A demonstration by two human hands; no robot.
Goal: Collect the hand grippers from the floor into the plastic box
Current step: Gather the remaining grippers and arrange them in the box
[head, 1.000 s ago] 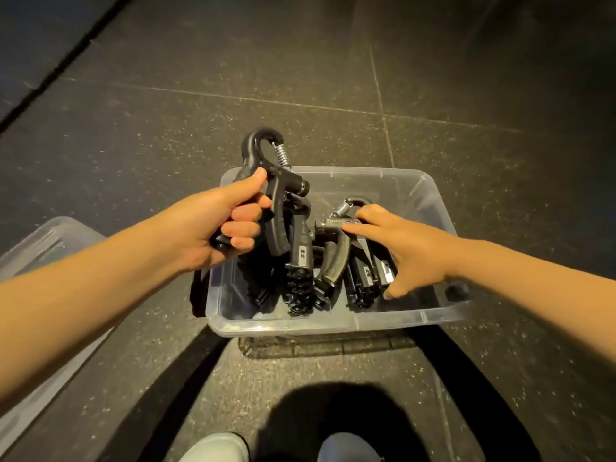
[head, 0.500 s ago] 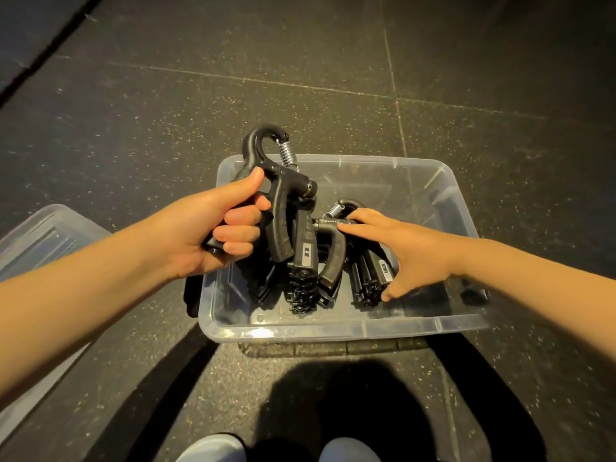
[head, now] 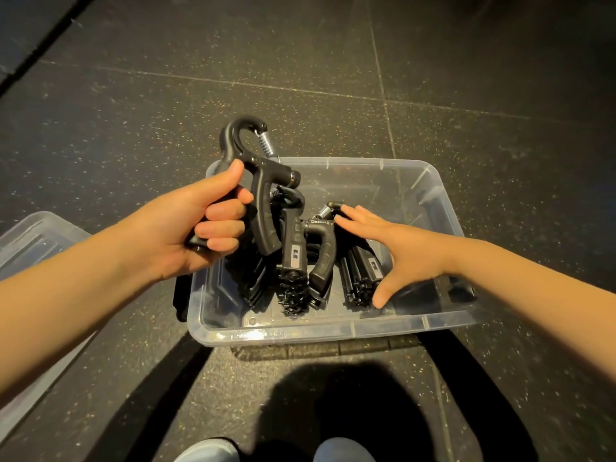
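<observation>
A clear plastic box [head: 336, 331] stands on the dark floor in front of me. Several black hand grippers [head: 295, 261] lie packed in its left and middle part. My left hand [head: 186, 228] grips one black hand gripper [head: 263, 201] by a handle and holds it above the box's left rim, its hook and spring pointing up. My right hand [head: 396, 251] reaches into the box with straight, spread fingers. Its fingertips touch the spring end of a gripper [head: 325, 216], and its thumb rests beside another gripper [head: 361, 275].
A clear plastic lid [head: 30, 258] lies on the floor at the left. A dark object [head: 181, 300] sits against the box's left outer wall. My shoes [head: 213, 451] show at the bottom edge. Dark speckled floor tiles surround the box.
The view has shifted slightly. My left hand keeps the same gripper above the box's left side. My right hand has spread a little over the grippers inside.
</observation>
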